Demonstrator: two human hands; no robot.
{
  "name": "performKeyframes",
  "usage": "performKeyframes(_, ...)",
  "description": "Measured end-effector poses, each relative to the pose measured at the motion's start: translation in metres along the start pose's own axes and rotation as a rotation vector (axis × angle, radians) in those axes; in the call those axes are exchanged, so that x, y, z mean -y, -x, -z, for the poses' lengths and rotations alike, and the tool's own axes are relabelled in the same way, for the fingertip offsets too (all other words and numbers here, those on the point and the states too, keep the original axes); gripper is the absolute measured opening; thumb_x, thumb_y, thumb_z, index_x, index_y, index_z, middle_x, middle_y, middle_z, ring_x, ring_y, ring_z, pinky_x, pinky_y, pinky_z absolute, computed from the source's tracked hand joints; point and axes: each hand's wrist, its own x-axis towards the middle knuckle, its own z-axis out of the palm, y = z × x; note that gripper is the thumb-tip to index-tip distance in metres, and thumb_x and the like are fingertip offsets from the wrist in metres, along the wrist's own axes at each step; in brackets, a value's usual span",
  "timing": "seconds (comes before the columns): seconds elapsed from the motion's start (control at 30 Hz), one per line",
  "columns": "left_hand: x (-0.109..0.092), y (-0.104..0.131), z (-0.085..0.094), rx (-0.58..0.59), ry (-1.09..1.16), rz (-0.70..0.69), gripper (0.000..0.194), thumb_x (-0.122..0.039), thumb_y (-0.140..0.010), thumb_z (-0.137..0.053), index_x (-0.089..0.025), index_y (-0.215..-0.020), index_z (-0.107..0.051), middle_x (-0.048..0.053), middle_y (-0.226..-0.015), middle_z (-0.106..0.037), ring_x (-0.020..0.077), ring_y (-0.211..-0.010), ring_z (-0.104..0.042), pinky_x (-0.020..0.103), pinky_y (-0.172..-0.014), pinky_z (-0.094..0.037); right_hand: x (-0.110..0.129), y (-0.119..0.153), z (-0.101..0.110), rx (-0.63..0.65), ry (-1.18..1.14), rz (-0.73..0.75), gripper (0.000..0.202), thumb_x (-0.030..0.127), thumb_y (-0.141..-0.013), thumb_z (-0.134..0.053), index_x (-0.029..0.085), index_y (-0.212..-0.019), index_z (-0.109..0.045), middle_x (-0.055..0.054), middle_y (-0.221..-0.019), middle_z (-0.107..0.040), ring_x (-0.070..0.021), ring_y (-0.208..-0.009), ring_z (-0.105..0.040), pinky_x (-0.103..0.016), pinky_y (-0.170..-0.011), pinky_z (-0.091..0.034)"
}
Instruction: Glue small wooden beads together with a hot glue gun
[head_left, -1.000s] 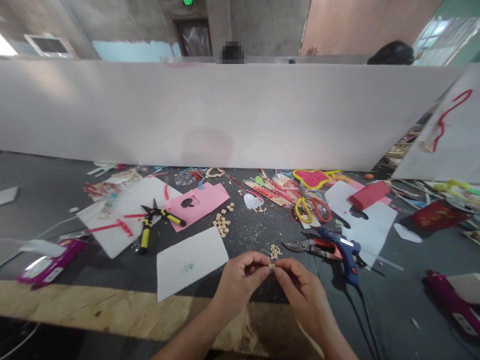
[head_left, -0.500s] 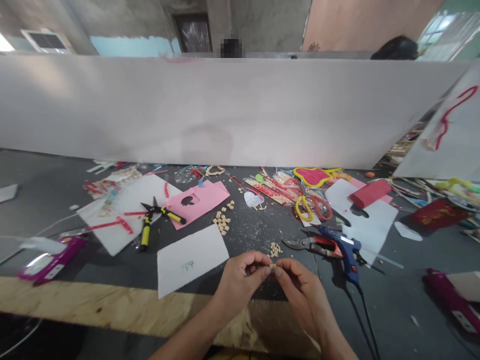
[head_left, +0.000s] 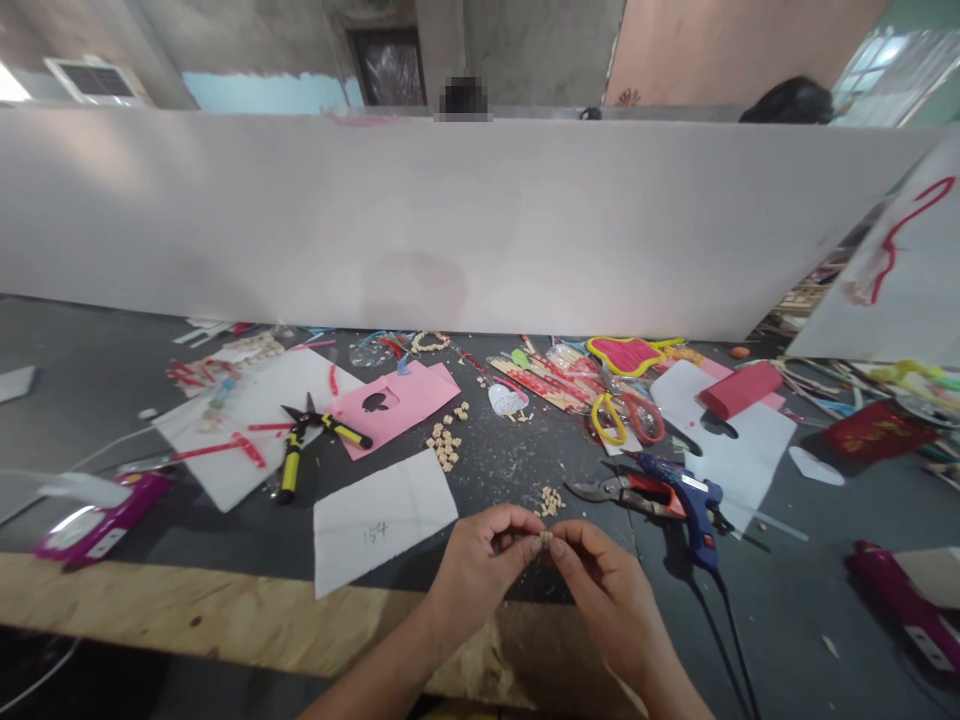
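Near the front edge of the dark table, my left hand (head_left: 484, 565) and my right hand (head_left: 604, 590) meet, fingertips pinched on one small beige piece (head_left: 546, 538) between them. A small pile of beige bits (head_left: 550, 501) lies just beyond my fingertips. Farther left is a larger group of beige pieces (head_left: 444, 445). White paper marked 154 (head_left: 382, 525) lies left of my left hand. Red-handled pruning shears (head_left: 626, 490) and a blue glue gun (head_left: 697, 505) rest beyond my right hand.
Yellow-handled pliers (head_left: 292, 455) and pink card (head_left: 397, 405) lie at the left. Scissors (head_left: 609, 418), red-patterned sticks (head_left: 544, 375) and a red can (head_left: 877, 430) are farther back or right. A white board (head_left: 450, 220) stands behind; heads show above it.
Both hands stay in nearly the same place, still pinching the small piece, which shows slightly more between the fingertips.
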Motion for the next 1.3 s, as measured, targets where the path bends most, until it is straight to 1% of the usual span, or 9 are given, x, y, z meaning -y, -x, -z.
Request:
performKeyframes(0.13,0.003,-0.002,0.0,0.008,0.064,-0.021,0.019,-0.026,-0.074,-0.062,-0.016,-0.089,-0.067,0.003,-0.074,-0.065,0.0135,-0.066,-0.054,0.022,-0.061,-0.042,0.001,-0.001,0.0,-0.013,-0.039,0.002,0.023,0.038,-0.084,-0.051,0.019,-0.086,-0.064,-0.002,-0.076,-0.066,-0.0163,-0.072,-0.06,-0.023,-0.066,-0.047)
performKeyframes(0.2,0.003,-0.002,0.0,0.008,0.088,-0.026,0.021,-0.026,-0.073,-0.062,-0.016,-0.092,-0.066,0.003,-0.078,-0.066,0.014,-0.069,-0.055,0.022,-0.064,-0.043,0.0,-0.002,0.0,-0.01,-0.069,0.0,0.023,0.038,-0.084,-0.051,0.02,-0.087,-0.064,-0.002,-0.077,-0.067,-0.0161,-0.072,-0.061,-0.023,-0.066,-0.048)
performKeyframes(0.4,-0.001,-0.002,0.002,-0.013,0.037,-0.002,0.015,-0.026,-0.074,-0.061,-0.016,-0.083,-0.067,0.002,-0.071,-0.065,0.0134,-0.064,-0.053,0.022,-0.061,-0.041,-0.003,-0.004,-0.005,-0.014,-0.121,-0.003,0.025,0.039,-0.084,-0.052,0.02,-0.093,-0.065,-0.003,-0.079,-0.068,-0.0164,-0.073,-0.06,-0.022,-0.066,-0.048)
performKeyframes(0.63,0.002,-0.001,0.003,-0.02,0.043,-0.01,0.015,-0.027,-0.075,-0.059,-0.016,-0.081,-0.067,0.001,-0.069,-0.065,0.0132,-0.063,-0.053,0.021,-0.06,-0.041,0.002,-0.004,-0.006,-0.022,-0.1,0.001,0.025,0.041,-0.083,-0.052,0.019,-0.085,-0.064,-0.003,-0.075,-0.065,-0.0166,-0.07,-0.059,-0.023,-0.064,-0.048)
performKeyframes(0.73,0.003,-0.001,0.003,-0.024,0.048,-0.033,0.016,-0.028,-0.075,-0.06,-0.016,-0.083,-0.067,0.002,-0.07,-0.064,0.0132,-0.063,-0.052,0.021,-0.06,-0.041,0.002,-0.004,-0.007,-0.022,-0.106,-0.003,0.024,0.04,-0.083,-0.052,0.019,-0.085,-0.064,-0.003,-0.075,-0.065,-0.017,-0.071,-0.06,-0.023,-0.065,-0.048)
performKeyframes(0.83,0.004,0.0,0.003,-0.036,0.006,-0.052,0.015,-0.025,-0.074,-0.061,-0.017,-0.085,-0.067,0.001,-0.071,-0.064,0.0131,-0.063,-0.052,0.021,-0.059,-0.041,0.003,-0.004,-0.008,-0.019,-0.131,-0.01,0.025,0.04,-0.083,-0.052,0.019,-0.089,-0.064,-0.004,-0.077,-0.066,-0.018,-0.073,-0.061,-0.025,-0.068,-0.049)
performKeyframes(0.97,0.002,0.001,0.004,-0.066,-0.083,-0.086,0.011,-0.021,-0.075,-0.059,-0.018,-0.081,-0.068,0.001,-0.072,-0.064,0.013,-0.063,-0.053,0.021,-0.06,-0.041,0.004,-0.005,-0.009,-0.016,-0.132,-0.02,0.025,0.041,-0.082,-0.053,0.019,-0.085,-0.065,-0.004,-0.077,-0.068,-0.0182,-0.072,-0.062,-0.025,-0.067,-0.05)
performKeyframes(1.17,0.003,0.003,0.006,-0.083,-0.139,-0.119,0.012,-0.023,-0.077,-0.058,-0.019,-0.081,-0.068,0.001,-0.072,-0.064,0.0137,-0.065,-0.054,0.021,-0.061,-0.041,0.003,-0.003,-0.01,-0.023,-0.158,-0.029,0.028,0.043,-0.082,-0.052,0.018,-0.088,-0.063,-0.005,-0.08,-0.067,-0.019,-0.075,-0.062,-0.026,-0.069,-0.05)
performKeyframes(1.3,0.003,0.004,0.008,-0.073,-0.174,-0.147,0.011,-0.023,-0.078,-0.058,-0.019,-0.08,-0.068,0.002,-0.075,-0.064,0.0144,-0.068,-0.055,0.022,-0.063,-0.041,0.003,-0.002,-0.01,-0.033,-0.089,-0.009,0.027,0.045,-0.082,-0.052,0.02,-0.083,-0.063,-0.003,-0.075,-0.065,-0.0171,-0.07,-0.06,-0.023,-0.064,-0.048)
